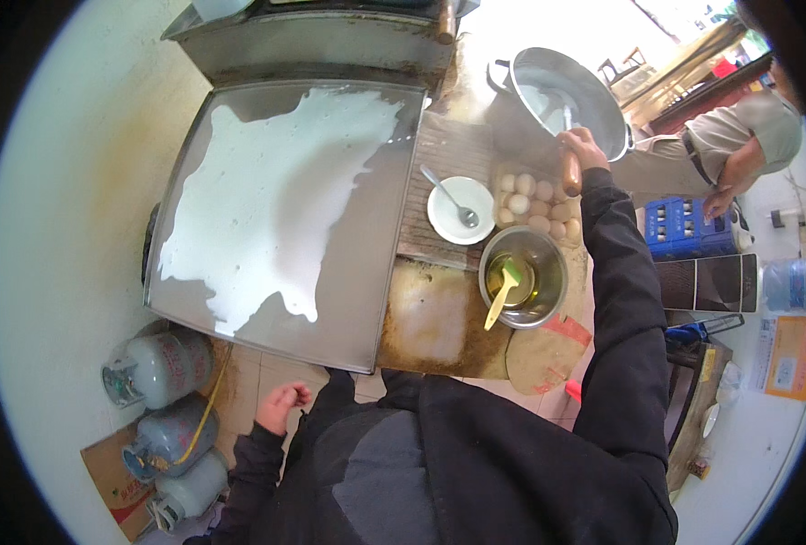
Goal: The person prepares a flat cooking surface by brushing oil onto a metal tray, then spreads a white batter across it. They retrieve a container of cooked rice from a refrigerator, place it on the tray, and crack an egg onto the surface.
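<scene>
My right hand [583,146] grips the wooden handle [570,174] of a ladle or similar tool. Its metal end reaches into a large metal pot [597,92] holding white liquid [539,102]. Low at my left side, my left hand [284,405] hangs with curled fingers and nothing visible in it. Before me lies a wide, shallow metal tray [348,293]. White batter-like liquid [260,204] covers much of it in an uneven sheet, leaving bare metal on the right and at the near corners.
Right of the tray are a white bowl [447,225] with a metal spoon [468,216], a carton of eggs [539,208], and a steel bowl [558,293] of yellow oil with a brush [503,296]. Gas cylinders [171,368] stand at left. Another person [723,146] stands beyond the pot.
</scene>
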A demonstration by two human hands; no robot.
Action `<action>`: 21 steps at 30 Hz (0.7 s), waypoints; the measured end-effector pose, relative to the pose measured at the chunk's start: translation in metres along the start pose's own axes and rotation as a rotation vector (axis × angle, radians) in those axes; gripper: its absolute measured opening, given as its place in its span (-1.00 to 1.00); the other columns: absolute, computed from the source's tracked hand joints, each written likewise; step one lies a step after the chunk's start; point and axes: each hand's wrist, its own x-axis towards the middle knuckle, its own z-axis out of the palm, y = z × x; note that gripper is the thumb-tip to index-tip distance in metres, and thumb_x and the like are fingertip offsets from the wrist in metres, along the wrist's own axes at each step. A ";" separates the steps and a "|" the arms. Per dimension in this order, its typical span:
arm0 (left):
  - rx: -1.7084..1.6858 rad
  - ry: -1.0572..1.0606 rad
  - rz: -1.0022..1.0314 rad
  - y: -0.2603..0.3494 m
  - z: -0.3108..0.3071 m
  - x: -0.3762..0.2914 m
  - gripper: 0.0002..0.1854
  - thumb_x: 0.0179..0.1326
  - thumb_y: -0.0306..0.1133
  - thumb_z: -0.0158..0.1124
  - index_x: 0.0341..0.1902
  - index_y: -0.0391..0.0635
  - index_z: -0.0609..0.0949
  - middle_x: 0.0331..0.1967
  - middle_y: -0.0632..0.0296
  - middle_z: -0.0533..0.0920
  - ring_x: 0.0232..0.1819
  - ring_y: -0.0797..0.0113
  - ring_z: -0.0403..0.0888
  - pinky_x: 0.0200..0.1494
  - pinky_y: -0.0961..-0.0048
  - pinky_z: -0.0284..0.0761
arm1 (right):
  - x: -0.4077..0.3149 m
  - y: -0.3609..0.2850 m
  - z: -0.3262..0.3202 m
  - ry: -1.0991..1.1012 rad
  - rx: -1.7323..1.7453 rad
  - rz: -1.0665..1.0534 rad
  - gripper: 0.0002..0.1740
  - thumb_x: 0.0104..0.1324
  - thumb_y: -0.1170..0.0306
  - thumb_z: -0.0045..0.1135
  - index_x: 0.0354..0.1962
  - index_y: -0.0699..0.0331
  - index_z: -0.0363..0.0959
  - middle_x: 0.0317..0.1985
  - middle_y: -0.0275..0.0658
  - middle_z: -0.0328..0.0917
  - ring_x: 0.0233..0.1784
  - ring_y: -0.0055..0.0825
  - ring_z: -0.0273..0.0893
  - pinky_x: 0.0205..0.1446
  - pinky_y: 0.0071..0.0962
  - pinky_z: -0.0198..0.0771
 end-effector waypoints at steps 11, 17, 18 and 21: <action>0.170 0.467 0.336 0.073 -0.206 0.064 -0.75 0.19 -0.31 -0.05 -0.17 -0.22 0.47 -0.39 0.28 0.50 -0.38 0.55 0.42 -0.31 0.65 0.35 | -0.135 -0.177 0.013 0.322 0.431 0.368 -0.82 0.11 0.47 -0.01 -0.30 0.38 0.37 -0.37 -0.13 0.42 -0.35 -0.40 0.41 -0.27 -0.50 0.32; 0.488 0.619 0.353 0.147 -0.343 0.191 -0.69 0.12 -0.25 0.02 -0.16 -0.21 0.49 -0.35 0.22 0.54 -0.30 0.49 0.46 -0.21 0.58 0.36 | -0.162 -0.337 0.089 -0.269 0.483 0.341 -0.75 0.09 0.39 0.00 -0.27 0.34 0.36 -0.37 -0.07 0.42 -0.33 -0.24 0.43 -0.29 -0.42 0.34; 0.604 0.609 0.432 0.158 -0.357 0.214 -0.67 0.10 -0.23 0.02 -0.16 -0.21 0.49 -0.33 0.18 0.55 -0.25 0.44 0.48 -0.17 0.54 0.35 | -0.160 -0.343 0.106 -0.276 0.401 0.420 -0.73 0.09 0.37 0.00 -0.27 0.36 0.36 -0.39 -0.06 0.43 -0.34 -0.22 0.44 -0.30 -0.41 0.34; 0.848 0.586 0.464 0.171 -0.383 0.262 -0.59 0.06 -0.16 -0.01 -0.13 -0.25 0.47 -0.21 0.00 0.53 -0.11 0.17 0.46 -0.05 0.41 0.31 | -0.162 -0.344 0.146 -0.260 0.578 0.757 -0.69 0.12 0.32 -0.04 -0.25 0.40 0.37 -0.41 -0.04 0.48 -0.36 -0.25 0.47 -0.28 -0.41 0.35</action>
